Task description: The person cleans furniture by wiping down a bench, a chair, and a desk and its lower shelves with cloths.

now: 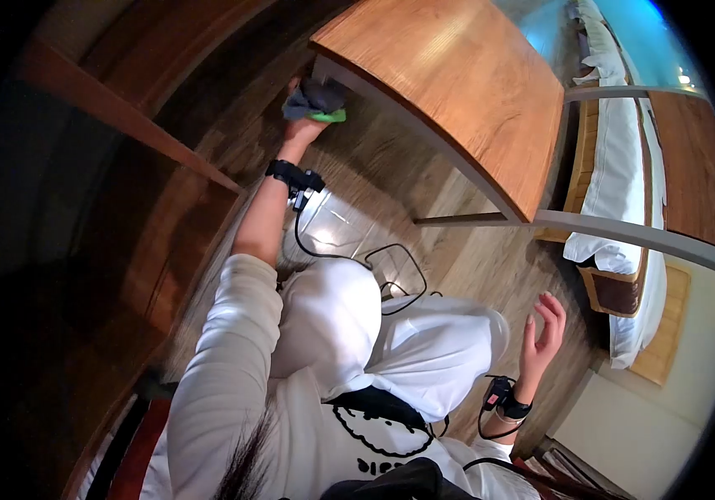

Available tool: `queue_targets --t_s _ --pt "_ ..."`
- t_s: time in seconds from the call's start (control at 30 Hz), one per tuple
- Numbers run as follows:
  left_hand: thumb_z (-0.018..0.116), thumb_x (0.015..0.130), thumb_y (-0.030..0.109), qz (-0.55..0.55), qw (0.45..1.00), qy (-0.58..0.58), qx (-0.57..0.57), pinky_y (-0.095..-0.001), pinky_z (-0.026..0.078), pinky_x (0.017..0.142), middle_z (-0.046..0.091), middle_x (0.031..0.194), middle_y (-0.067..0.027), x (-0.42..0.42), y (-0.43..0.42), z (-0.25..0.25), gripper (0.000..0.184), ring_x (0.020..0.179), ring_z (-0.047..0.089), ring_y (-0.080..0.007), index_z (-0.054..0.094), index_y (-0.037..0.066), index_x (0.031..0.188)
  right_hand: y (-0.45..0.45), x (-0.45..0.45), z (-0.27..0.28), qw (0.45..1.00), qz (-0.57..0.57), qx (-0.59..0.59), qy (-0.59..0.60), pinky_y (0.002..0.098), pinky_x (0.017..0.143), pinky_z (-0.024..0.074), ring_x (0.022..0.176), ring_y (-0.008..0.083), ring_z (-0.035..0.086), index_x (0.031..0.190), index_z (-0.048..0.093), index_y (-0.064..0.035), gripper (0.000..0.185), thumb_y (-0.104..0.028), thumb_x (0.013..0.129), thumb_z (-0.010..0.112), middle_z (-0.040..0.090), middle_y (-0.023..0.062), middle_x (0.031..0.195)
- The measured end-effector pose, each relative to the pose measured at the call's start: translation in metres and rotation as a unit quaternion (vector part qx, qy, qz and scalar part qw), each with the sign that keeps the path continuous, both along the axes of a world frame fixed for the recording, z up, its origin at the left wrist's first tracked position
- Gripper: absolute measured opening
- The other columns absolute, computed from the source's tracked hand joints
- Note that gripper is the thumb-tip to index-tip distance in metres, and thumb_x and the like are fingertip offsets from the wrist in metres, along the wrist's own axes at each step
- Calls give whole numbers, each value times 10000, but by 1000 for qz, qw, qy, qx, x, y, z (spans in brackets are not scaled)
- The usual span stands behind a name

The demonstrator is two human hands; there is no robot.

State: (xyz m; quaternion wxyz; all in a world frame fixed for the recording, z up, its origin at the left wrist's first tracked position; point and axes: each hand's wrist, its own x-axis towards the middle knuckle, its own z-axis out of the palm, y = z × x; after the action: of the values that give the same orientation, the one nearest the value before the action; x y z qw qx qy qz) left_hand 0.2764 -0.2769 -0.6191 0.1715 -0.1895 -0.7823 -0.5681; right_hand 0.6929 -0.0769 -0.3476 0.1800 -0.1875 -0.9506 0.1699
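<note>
My left hand point(299, 125) is stretched far forward, its fingers closed on a crumpled cloth point(324, 95) in dark grey with a bright green part. The cloth is by the near corner of a wooden table point(457, 79), over the floor; whether it touches the table's grey frame I cannot tell. My right hand point(546, 335) is raised to the right of my knee, with fingers loosely curled and apart, holding nothing. Each wrist wears a black strap with a small device and a cable.
Dark wooden furniture point(166, 250) stands close along my left side. White-covered bedding on a wooden bed frame point(616, 192) is at the right, beyond the table. A black cable point(407, 258) loops above my white-trousered knees, over the wood-patterned floor point(457, 258).
</note>
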Motion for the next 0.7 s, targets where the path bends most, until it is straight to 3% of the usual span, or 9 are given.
queue_targets --t_s 0.1,0.23,0.27,0.33,0.4,0.43,0.47,0.5,0.7 --pt "772 561 203 41 998 -4 -47 -361 395 878 481 1102 -88 11 -2 0 797 1034 471 -238 289 93 1185 3 6 -2 1000 -6 2 -3 341 878 372 1033 254 484 907 544 -7 147 -18 761 541 496 132 1100" --pt "736 615 223 -25 997 -66 38 -373 387 887 482 1114 -83 4 -1 -38 733 1046 464 -236 302 89 1191 3 4 3 1000 -19 7 1 352 865 385 1015 262 495 899 544 -11 164 3 736 538 501 132 1083" --pt "727 629 227 -105 967 -139 188 -376 385 890 482 1117 -82 -1 2 -53 717 1049 462 -236 306 88 1192 3 5 4 1000 -30 -4 1 359 856 395 1008 272 499 885 543 -13 172 16 716 540 504 135 1073" --pt "709 656 237 -241 771 -280 519 -383 381 894 482 1123 -79 -10 7 -73 685 1055 458 -235 313 86 1195 6 5 5 999 -36 2 2 360 860 393 1012 274 496 884 544 -15 175 16 712 541 506 136 1069" --pt "700 670 242 -268 714 -305 570 -386 379 897 482 1127 -78 -7 4 -77 670 1058 456 -235 316 85 1196 6 4 6 999 -45 8 -4 358 862 392 1011 274 495 884 547 -15 176 17 711 540 509 137 1062" --pt "637 722 295 -150 921 -208 295 -394 362 913 490 1129 -73 2 -4 -65 575 1055 456 -233 363 85 1182 5 5 8 999 -47 11 -3 358 862 392 1011 274 495 884 547 -15 176 17 711 540 509 137 1062" --pt "574 774 348 -11 996 -82 -20 -402 345 929 499 1131 -69 8 -4 -60 502 1052 455 -232 410 84 1168 5 6 9 999 -48 11 -12 357 863 391 1010 274 495 884 549 -16 178 16 708 542 510 137 1060" --pt "571 775 341 34 993 -30 -107 -396 354 916 503 1127 -73 10 -5 -62 486 1041 462 -235 421 81 1157 5 6 9 999 -48 11 -20 356 864 390 1009 273 495 883 550 -16 180 16 706 543 511 137 1058" --pt "558 782 301 61 976 26 -209 -362 410 834 531 1104 -99 5 -12 -99 400 973 504 -254 486 61 1095 -2 -3 12 997 -66 0 -45 359 869 388 1011 276 494 874 555 -14 192 25 687 542 507 136 1055"
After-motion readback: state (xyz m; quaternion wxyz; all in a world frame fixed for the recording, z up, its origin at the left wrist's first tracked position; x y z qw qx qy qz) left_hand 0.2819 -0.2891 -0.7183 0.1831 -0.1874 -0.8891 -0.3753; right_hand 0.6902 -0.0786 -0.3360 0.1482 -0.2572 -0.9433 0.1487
